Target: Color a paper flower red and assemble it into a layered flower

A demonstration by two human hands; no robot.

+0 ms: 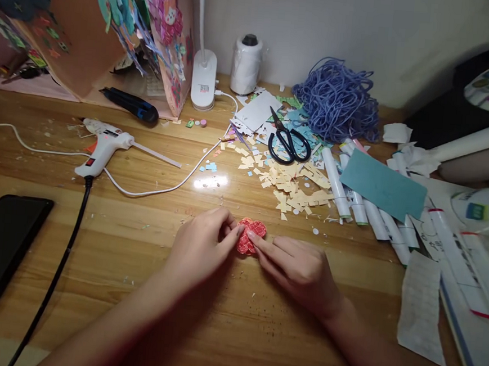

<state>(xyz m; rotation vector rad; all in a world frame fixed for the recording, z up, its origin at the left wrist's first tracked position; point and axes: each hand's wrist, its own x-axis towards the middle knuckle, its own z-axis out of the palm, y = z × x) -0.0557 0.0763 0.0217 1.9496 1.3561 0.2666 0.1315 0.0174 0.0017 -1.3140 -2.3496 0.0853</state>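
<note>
A small red flower-shaped paper piece (257, 228) with a pale line pattern is between my two hands, just above or on the wooden table (173, 335); I cannot tell which. My left hand (201, 247) pinches its left edge with thumb and curled fingers. From the right, my right hand (297, 260) presses the flower's middle with a fingertip, its other fingers folded beneath. Dark crumbs are scattered on the wood below the flower. Beyond my hands lie cream paper scraps (289, 183) and black-handled scissors (289, 144).
At left are a white glue gun (105, 147), a black phone (4, 254) and a blue-black cutter (130, 105). Behind stand a thread spool (245, 67), a lamp base (204, 81) and blue yarn (339, 100). White markers (335, 184) under a teal card (384, 184) lie at right.
</note>
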